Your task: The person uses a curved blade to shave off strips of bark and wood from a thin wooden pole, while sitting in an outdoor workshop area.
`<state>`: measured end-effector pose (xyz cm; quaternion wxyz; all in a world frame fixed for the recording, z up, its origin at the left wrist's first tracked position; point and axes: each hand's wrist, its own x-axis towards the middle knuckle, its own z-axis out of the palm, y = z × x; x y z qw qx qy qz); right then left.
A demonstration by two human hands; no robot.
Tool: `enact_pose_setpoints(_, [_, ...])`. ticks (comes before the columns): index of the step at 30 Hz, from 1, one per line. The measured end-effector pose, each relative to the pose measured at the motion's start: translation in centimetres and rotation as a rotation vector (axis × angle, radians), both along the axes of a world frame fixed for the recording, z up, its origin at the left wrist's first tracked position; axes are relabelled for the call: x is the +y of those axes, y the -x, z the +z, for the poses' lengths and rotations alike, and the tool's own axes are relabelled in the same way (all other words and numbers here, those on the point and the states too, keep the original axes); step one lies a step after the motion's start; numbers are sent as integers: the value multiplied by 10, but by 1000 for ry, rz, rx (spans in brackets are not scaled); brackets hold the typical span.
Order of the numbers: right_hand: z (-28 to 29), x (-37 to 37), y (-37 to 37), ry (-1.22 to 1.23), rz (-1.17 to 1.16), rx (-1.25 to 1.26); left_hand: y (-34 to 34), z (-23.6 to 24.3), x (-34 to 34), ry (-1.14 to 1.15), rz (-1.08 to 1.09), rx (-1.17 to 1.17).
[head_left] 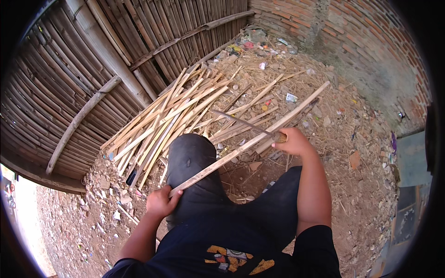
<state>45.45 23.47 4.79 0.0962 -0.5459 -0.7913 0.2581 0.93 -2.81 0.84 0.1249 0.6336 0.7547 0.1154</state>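
Note:
My left hand (161,202) is closed around the near end of a long, pale wooden strip (232,155). The strip slants up and to the right, passing over my left knee. In my right hand (293,142) is a long-bladed knife (245,123), gripped by its short wooden handle. Its thin, dark blade points to the far left and lies across the strip or just above it; I cannot tell if they touch. Beyond my left knee lies a loose pile of similar wooden strips (185,103).
A bamboo wall (157,28) stands at the left and a brick wall (366,41) at the far right. Straw, stones and litter cover the dirt floor (343,199). Grey panels (412,160) lean at the right edge. A broken brick piece (355,160) lies right of my right forearm.

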Motion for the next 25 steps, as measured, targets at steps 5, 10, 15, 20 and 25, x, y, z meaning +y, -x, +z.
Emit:
enact_pose_setpoints(5, [13,2,-2,23,-240,23,-2,-1,1,-1,6,4])
enact_pose_setpoints(10, [19,-8,8,-3,-108,-63,-1,-1,0,-12,4,-1])
enact_pose_setpoints(15, [30,-14,28,0,32,-123,-1,3,0,-10,10,0])
enact_pose_setpoints(20, [5,2,-3,-7,-144,48,-2,-2,2,-20,3,4])
enact_pose_setpoints(25, [9,0,-6,-19,-224,34,-1,-2,1,-10,0,5])
